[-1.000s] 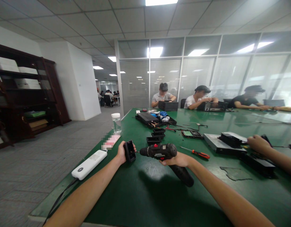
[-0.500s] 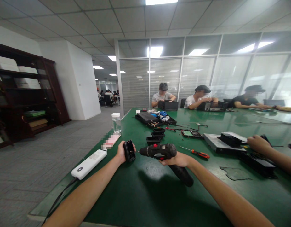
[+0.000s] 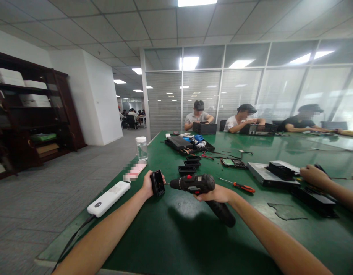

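Note:
My left hand is closed around a small black open-faced box, its hollow side turned toward the drill. In my right hand is a black cordless drill, lying sideways with its grip slanting down to the right. The thin bit points left and reaches the box's opening; whether it touches a screw inside I cannot tell. Just beyond, several similar black boxes stand in a row. An orange-and-black screwdriver lies to the right of the drill.
A white power bank with a cable, a pink item and a clear bottle line the left table edge. A hard drive and metal casings lie right, beside a co-worker's hand. Other people sit across the table.
Almost nothing differs. The whole view has shifted slightly, while both hands keep their hold on the box and the drill.

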Demonstrator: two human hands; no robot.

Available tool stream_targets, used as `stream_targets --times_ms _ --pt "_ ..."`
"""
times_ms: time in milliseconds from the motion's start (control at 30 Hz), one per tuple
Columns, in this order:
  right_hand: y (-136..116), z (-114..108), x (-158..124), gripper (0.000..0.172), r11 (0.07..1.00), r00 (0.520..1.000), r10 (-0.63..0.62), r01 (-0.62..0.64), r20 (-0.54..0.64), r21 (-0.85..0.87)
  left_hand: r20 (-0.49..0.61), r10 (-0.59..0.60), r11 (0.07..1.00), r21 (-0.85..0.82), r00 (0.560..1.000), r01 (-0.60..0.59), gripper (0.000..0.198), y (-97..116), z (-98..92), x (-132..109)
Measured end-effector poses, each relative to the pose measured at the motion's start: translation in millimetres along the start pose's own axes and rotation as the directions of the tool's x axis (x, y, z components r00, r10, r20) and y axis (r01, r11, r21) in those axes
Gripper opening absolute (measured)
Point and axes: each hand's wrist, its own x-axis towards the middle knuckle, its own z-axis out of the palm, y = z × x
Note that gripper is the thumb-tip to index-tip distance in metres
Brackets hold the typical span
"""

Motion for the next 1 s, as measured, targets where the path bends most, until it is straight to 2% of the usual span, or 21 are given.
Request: stream_targets --times_ms 200,1000 --pt "0.8 -0.1 -0.3 0.022 1.000 1.000 0.000 0.000 -0.007 -0.006 0.041 0.030 0.999 0.016 0.999 -0.030 0.037 -0.8 -1.1 0.8" --pt "1.7 0.0 -0.1 0.024 0.999 0.999 0.042 -0.042 0.000 0.006 0.032 0.018 1.000 -0.002 0.999 -0.018 0.037 -0.3 -1.0 -0.1"
